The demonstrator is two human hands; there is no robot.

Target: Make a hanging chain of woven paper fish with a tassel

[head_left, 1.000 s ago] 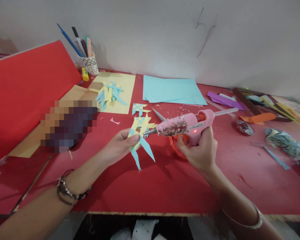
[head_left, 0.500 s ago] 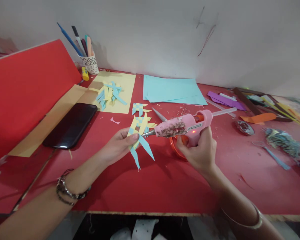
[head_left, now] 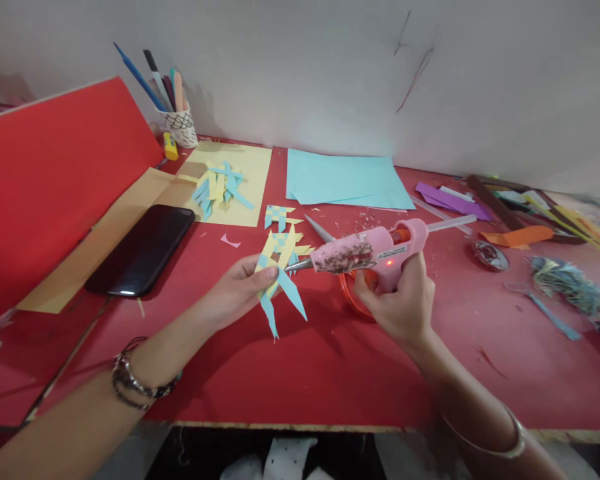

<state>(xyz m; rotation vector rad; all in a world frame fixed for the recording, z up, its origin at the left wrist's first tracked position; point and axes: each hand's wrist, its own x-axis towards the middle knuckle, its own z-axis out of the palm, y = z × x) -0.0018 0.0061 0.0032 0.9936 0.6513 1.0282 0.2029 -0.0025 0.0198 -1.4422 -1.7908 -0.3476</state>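
My left hand (head_left: 241,288) pinches woven paper strips (head_left: 285,255); my right hand (head_left: 404,300) wraps round a glue gun (head_left: 353,253). Behind that hand, an orange ring (head_left: 347,299) is partly hidden.

At your left, a phone (head_left: 143,250) lies flat near the red board (head_left: 65,173). Farther back stands a cup (head_left: 181,127) with some pens (head_left: 179,92). At your right, you can see purple paper (head_left: 445,199).

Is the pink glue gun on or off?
Probably on: a small red light glows on the pink glue gun held in the right hand.
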